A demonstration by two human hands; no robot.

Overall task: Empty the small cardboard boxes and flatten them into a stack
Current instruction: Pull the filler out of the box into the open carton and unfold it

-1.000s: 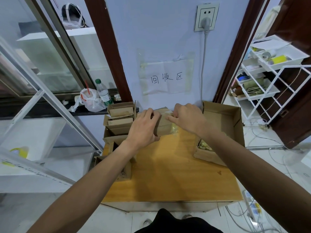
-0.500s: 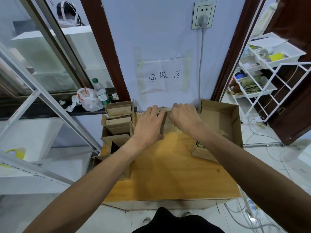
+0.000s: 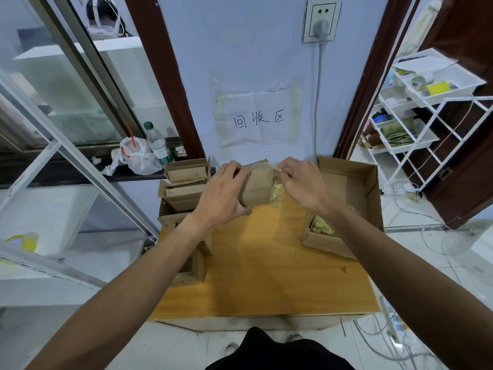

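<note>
Left hand: the left hand (image 3: 221,193) is wrapped round the left end of a small brown cardboard box (image 3: 257,185), with the fingers over its top and the thumb underneath.
Right hand: the right hand (image 3: 301,182) has its fingertips curled in, pinching a clear plastic bag of small yellowish pieces (image 3: 277,192) right at the box's right end.
Where the box is: it lies on its side between the two hands, above the far part of the pale wooden tabletop (image 3: 266,268) and close to the wall. The bag shows at its right end. I cannot tell how much of the bag is inside.
Other small boxes: a column of open small brown boxes (image 3: 186,173) runs along the table's left edge with their flaps up. The nearest open box (image 3: 192,265) is partly hidden under the left forearm.
Big box: a large open brown cardboard carton (image 3: 354,182) sits at the table's right rear corner. A heap of yellowish packets (image 3: 321,227) lies in its near-left corner, just beside the right wrist.
Wall: a white paper sheet with handwritten characters (image 3: 260,117) is taped above the hands. Higher up is a white wall socket (image 3: 321,20) with a grey plug in it, its cable running down.
Ledge on the left: a clear plastic bottle with a green cap (image 3: 158,144) stands touching a knotted white plastic bag (image 3: 136,158).
Right side: a white tiered rack of trays (image 3: 416,116) stands on the tiled floor, well apart from the table.
</note>
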